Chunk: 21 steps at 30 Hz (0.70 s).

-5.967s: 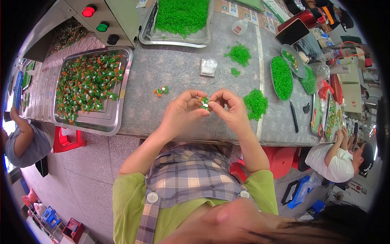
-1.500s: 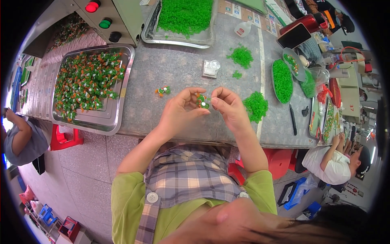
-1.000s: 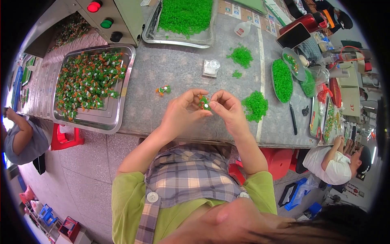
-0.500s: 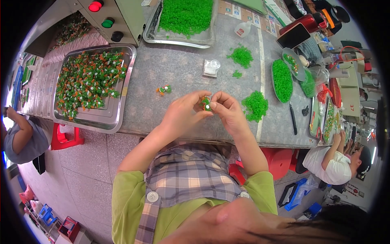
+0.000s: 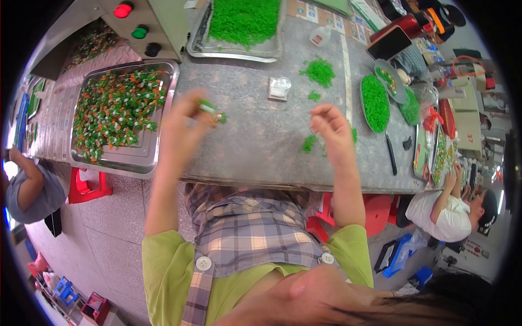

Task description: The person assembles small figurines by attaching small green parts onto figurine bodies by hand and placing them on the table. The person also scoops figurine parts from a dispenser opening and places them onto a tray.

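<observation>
My left hand point(image 5: 185, 127), smeared by motion, is over the table near the large tray. A small green-and-white piece point(image 5: 206, 106) shows at its fingertips, blurred. Just beyond them a similar small green, orange and white piece point(image 5: 221, 117) lies on the table, partly covered by the hand. My right hand point(image 5: 333, 127) is held above the table with thumb and fingers pinched. Something thin shows faintly below its fingertips, too fine to name. Behind that hand a pile of small green pieces point(image 5: 309, 144) is mostly hidden.
A metal tray point(image 5: 173, 87) of green, orange and white pieces stands left, beside a machine with buttons point(image 5: 140, 31). At the back is a tray point(image 5: 234, 56) of green bits. Another green pile point(image 5: 319, 73), a small white block point(image 5: 278, 88), an oval dish point(image 5: 375, 103) and a black pen-like tool point(image 5: 391, 154) lie around.
My hands have parted. The left swung left with the small piece; the right moved right, over the near green pile.
</observation>
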Each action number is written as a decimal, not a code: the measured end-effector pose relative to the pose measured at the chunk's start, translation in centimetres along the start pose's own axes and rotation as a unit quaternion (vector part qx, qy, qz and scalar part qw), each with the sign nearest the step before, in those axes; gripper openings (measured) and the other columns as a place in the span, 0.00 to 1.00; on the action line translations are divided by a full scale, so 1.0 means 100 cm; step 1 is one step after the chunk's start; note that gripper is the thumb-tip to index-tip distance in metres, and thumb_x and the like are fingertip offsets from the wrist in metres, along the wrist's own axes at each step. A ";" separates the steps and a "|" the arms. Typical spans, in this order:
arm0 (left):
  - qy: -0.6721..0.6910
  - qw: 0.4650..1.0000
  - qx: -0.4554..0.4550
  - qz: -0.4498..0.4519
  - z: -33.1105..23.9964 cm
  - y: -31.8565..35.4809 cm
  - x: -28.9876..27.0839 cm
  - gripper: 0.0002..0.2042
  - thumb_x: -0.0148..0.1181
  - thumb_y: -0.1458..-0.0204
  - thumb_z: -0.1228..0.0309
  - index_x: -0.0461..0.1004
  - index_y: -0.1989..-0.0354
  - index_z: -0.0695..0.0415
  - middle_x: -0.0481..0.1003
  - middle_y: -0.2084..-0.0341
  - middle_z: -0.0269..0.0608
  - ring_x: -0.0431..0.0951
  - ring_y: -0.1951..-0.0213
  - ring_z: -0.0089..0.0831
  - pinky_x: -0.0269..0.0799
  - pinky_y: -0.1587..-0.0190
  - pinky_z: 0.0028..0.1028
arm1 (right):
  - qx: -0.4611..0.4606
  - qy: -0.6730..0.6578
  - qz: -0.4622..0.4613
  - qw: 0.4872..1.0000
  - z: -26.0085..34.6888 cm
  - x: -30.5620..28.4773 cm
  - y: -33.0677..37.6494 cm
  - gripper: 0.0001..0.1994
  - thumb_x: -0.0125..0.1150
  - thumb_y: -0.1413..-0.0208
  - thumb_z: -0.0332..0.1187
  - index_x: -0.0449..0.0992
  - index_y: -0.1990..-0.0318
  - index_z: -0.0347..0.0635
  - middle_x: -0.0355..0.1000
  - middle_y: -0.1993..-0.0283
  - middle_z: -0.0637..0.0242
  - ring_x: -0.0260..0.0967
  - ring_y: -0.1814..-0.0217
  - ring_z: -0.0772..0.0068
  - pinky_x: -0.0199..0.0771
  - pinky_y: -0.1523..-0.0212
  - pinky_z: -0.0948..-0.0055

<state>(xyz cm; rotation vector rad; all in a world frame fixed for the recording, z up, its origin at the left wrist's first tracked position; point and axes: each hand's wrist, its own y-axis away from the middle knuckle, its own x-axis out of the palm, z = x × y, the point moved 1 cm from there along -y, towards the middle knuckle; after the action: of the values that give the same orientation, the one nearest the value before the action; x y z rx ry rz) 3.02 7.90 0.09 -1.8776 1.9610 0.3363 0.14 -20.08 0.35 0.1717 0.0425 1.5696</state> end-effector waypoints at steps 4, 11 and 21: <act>-0.321 0.919 0.045 -0.225 0.042 -0.034 -0.091 0.18 0.59 0.58 0.63 0.71 0.58 0.56 0.71 0.66 0.42 0.68 0.62 0.33 0.61 0.58 0.31 | -0.021 0.318 0.013 0.948 0.013 -0.040 0.006 0.03 0.58 0.56 0.27 0.71 0.73 0.39 0.66 0.73 0.71 0.63 0.69 0.83 0.61 0.66 0.84; -0.572 0.759 0.051 -0.307 0.067 -0.038 -0.129 0.19 0.55 0.54 0.59 0.69 0.55 0.55 0.69 0.62 0.47 0.66 0.56 0.39 0.55 0.51 0.36 | -0.099 0.564 0.060 0.818 0.002 -0.036 0.010 0.04 0.59 0.61 0.30 0.72 0.76 0.41 0.65 0.75 0.65 0.62 0.67 0.62 0.62 0.65 0.68; -0.182 0.980 0.073 0.025 0.011 -0.017 0.002 0.08 0.55 0.55 0.72 0.71 0.65 0.56 0.69 0.71 0.39 0.70 0.72 0.31 0.65 0.69 0.27 | -0.091 0.585 0.093 0.800 -0.009 -0.018 0.004 0.03 0.58 0.60 0.29 0.71 0.77 0.40 0.65 0.75 0.65 0.62 0.68 0.64 0.61 0.65 0.68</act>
<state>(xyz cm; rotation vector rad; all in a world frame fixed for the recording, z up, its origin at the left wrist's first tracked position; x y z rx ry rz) 4.78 8.08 -0.77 -1.5498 1.7365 0.4982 -0.38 -21.80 -0.62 -1.0029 0.8631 1.6425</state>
